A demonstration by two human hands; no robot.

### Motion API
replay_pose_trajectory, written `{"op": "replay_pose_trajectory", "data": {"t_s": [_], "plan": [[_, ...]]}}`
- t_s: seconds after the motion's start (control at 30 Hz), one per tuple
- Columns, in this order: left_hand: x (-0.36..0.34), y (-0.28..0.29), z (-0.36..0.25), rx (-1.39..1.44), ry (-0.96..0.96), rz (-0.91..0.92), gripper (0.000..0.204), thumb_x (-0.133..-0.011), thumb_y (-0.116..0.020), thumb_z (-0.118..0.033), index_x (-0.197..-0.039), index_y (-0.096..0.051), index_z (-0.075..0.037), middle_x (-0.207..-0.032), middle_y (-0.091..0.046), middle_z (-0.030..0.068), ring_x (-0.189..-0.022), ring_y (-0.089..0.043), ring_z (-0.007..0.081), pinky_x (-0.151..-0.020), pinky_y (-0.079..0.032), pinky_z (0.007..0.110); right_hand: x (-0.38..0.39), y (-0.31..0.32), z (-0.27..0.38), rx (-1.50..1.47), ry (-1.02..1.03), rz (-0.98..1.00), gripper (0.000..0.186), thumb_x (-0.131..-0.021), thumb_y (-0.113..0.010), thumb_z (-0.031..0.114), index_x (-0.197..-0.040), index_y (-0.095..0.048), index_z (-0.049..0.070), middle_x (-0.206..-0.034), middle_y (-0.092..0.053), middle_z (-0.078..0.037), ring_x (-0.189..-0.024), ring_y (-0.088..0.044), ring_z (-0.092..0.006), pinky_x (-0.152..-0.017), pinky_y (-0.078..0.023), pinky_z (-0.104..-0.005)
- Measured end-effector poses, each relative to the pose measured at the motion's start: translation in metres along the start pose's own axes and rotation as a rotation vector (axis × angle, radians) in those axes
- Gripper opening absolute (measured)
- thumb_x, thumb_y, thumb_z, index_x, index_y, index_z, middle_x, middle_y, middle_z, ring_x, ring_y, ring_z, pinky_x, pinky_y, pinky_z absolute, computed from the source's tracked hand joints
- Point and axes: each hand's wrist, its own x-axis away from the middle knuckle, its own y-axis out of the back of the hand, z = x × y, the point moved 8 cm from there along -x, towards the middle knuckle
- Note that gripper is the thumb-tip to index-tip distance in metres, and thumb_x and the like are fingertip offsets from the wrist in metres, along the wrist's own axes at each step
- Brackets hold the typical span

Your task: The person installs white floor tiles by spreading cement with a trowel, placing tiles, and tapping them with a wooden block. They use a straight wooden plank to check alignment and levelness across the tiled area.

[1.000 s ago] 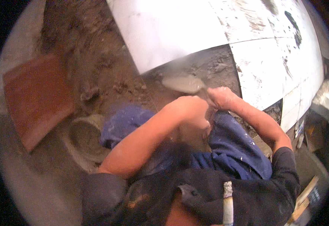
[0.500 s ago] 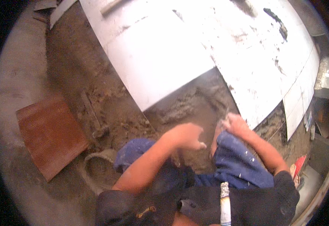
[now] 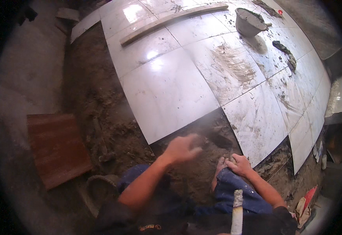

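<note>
By tile edge (image 3: pixel 184 124), left hand (image 3: pixel 182 149)

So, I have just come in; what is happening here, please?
A person is low down beside white floor tiles. The right hand grips what looks like a trowel, its dark blade over the rough brown ground. The left hand, blurred, is above that ground and seems to hold nothing. A bucket and a long bar rest on the tiles; a red-brown panel lies to the left.
</note>
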Motion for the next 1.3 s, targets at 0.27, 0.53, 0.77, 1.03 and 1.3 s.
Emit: {"op": "replay_pose_trajectory", "data": {"t_s": [0.27,0.53,0.77,1.03,1.3], "plan": [[-0.073,0.091,0.117,-0.646,0.287,-0.527,0.085,-0.095,-0.054,-0.050,-0.155,-0.023,0.001,-0.163,-0.019,0.0214,-0.153,-0.015,0.0346,-0.121,-0.014,0.055,0.009,-0.003,-0.032,-0.012,0.082,0.018,0.038,-0.083,-0.071,0.035,-0.079,-0.053,0.001,-0.071,-0.058,-0.025,-0.069,-0.060,-0.0463,-0.059,-0.046,-0.0497],[-0.023,0.172,0.231,-0.602,0.254,-1.041,0.076,-0.099,-0.048,-0.046,-0.155,-0.025,-0.001,-0.164,-0.017,0.0197,-0.152,-0.015,0.0361,-0.121,-0.005,0.059,0.050,0.016,-0.041,0.180,0.058,-0.165,0.031,-0.081,-0.074,0.027,-0.080,-0.054,0.003,-0.070,-0.055,-0.023,-0.065,-0.058,-0.0448,-0.058,-0.045,-0.0485],[0.057,0.200,0.339,-0.598,0.722,-1.122,0.068,-0.100,-0.046,-0.042,-0.153,-0.032,0.000,-0.163,-0.024,0.0174,-0.152,-0.016,0.0346,-0.121,-0.005,0.059,-0.013,0.077,0.134,0.473,0.544,-0.211,0.022,-0.076,-0.071,0.006,-0.079,-0.049,0.003,-0.071,-0.047,-0.016,-0.067,-0.050,-0.0395,-0.058,-0.037,-0.0480],[0.054,0.205,0.327,-0.670,0.683,-1.145,0.071,-0.095,-0.050,-0.044,-0.148,-0.040,0.002,-0.161,-0.030,0.0166,-0.150,-0.023,0.0323,-0.121,-0.010,0.059,-0.169,-0.004,0.400,0.434,1.110,-0.231,0.030,-0.076,-0.079,0.025,-0.069,-0.053,0.012,-0.065,-0.052,-0.004,-0.055,-0.054,-0.0237,-0.052,-0.043,-0.0377],[0.051,0.206,0.342,-0.492,0.862,-0.793,0.068,-0.089,-0.056,-0.043,-0.138,-0.052,0.004,-0.140,-0.052,0.0262,-0.143,-0.033,0.0437,-0.118,-0.015,0.064,-0.312,-0.149,0.572,0.223,1.304,-0.105,0.015,-0.079,-0.068,0.022,-0.072,-0.061,0.010,-0.070,-0.065,-0.009,-0.065,-0.068,-0.0302,-0.055,-0.051,-0.0427]]}}
